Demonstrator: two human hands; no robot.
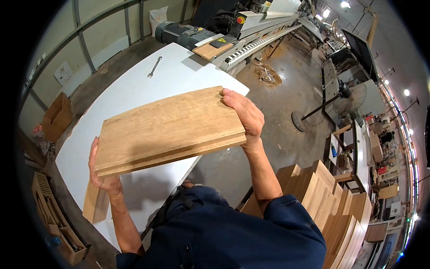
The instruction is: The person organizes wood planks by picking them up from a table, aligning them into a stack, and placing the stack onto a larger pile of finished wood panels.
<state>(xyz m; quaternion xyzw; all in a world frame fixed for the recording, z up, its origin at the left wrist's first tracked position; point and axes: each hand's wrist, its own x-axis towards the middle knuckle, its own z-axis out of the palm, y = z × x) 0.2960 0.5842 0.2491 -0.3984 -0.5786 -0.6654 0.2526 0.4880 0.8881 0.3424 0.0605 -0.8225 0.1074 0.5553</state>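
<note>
A flat light-brown wooden board point(168, 127) with a stepped long edge is held up above a white table point(123, 101). My left hand point(104, 179) grips its left end, the fingers partly hidden beneath. At the right end my right hand point(245, 115) is closed round the board, thumb side near its far corner. Behind my left wrist a smaller wood piece point(95, 204) lies on the table. Farther off on the white surface is a metal wrench point(155, 67).
A machine with a grey motor point(181, 35) and a red stop button point(241, 20) stands past the table. Stacked wooden boards point(313, 193) are at my right. A pedestal fan point(345, 96) stands on the floor beyond. Cardboard box point(57, 117) and wooden crate point(58, 219) sit left.
</note>
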